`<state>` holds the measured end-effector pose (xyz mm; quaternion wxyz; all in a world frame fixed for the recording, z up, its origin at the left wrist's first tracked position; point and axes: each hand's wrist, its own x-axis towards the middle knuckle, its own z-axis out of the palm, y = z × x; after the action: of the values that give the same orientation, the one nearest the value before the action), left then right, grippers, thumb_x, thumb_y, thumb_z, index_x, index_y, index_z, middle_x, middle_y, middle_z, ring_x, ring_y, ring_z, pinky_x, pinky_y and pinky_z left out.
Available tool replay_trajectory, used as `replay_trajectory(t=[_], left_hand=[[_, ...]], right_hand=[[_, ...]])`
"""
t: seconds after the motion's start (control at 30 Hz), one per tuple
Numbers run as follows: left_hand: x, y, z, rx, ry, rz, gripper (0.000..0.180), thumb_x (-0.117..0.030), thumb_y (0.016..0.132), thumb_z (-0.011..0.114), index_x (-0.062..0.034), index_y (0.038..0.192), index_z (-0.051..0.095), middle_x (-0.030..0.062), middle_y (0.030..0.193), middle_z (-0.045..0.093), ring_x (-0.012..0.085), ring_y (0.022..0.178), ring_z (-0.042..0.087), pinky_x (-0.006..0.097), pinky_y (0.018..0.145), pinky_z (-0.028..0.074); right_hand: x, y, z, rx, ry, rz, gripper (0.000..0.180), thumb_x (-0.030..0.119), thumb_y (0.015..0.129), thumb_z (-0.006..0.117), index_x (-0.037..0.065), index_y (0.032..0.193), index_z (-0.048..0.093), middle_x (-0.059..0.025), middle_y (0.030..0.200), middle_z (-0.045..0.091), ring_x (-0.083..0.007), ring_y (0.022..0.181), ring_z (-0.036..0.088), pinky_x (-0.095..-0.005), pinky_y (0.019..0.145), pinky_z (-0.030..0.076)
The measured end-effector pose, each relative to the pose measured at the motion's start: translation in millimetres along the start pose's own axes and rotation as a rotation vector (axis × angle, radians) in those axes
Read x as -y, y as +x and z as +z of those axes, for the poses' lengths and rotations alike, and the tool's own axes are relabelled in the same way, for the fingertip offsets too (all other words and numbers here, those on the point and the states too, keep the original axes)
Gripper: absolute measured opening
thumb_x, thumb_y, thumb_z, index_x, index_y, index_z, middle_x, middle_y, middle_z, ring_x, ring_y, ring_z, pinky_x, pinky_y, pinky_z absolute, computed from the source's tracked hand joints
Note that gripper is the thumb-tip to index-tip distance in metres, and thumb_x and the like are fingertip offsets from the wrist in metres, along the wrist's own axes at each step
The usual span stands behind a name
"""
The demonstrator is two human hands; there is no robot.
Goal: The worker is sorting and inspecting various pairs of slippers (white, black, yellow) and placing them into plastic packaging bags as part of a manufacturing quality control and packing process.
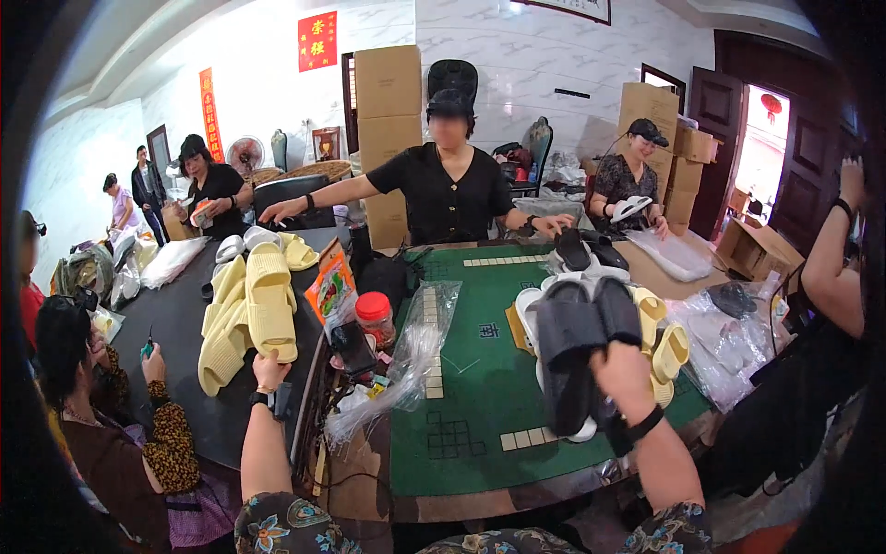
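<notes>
My left hand is closed on the near end of pale yellow slippers, held over the dark table at left. More yellow slippers lie right beside them, and white slippers show behind. At the right, my right hand grips black slippers above the green table. Its fingers are partly hidden behind them. Yellow slippers lie just right of that hand. Behind the black pair are white slippers and further black slippers.
The green table carries clear plastic bags and a red-lidded jar. A person reaches across from the far side; others work around the dark table. Cardboard boxes are stacked behind. More plastic bags lie at right.
</notes>
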<state>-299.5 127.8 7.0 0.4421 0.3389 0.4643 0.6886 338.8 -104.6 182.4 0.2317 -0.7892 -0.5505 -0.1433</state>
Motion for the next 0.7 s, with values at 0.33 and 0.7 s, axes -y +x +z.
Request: replay_trajectory(t=[0.33, 0.7], left_hand=[[-79, -151, 51, -0.087, -0.029, 0.052, 0.029, -0.010, 0.090, 0.051, -0.0064, 0.118, 0.052, 0.0079, 0.104, 0.065, 0.0184, 0.083, 0.065, 0.031, 0.064, 0.052], [-71, -317, 85, 0.451, 0.172, -0.411, 0.040, 0.007, 0.078, 0.050, 0.0100, 0.118, 0.058, 0.0155, 0.112, 0.066, 0.0216, 0.099, 0.066, 0.031, 0.089, 0.051]], right_hand=[[-25, -31, 30, 0.147, 0.366, -0.020, 0.026, 0.028, 0.082, 0.071, 0.003, 0.080, 0.068, -0.0152, 0.072, 0.068, -0.0294, 0.069, 0.068, -0.0388, 0.064, 0.052], [35, -39, 81, 0.930, 1.399, 0.213, 0.039, 0.036, 0.095, 0.060, 0.005, 0.119, 0.056, -0.0064, 0.098, 0.067, -0.0109, 0.075, 0.063, -0.0235, 0.054, 0.048]])
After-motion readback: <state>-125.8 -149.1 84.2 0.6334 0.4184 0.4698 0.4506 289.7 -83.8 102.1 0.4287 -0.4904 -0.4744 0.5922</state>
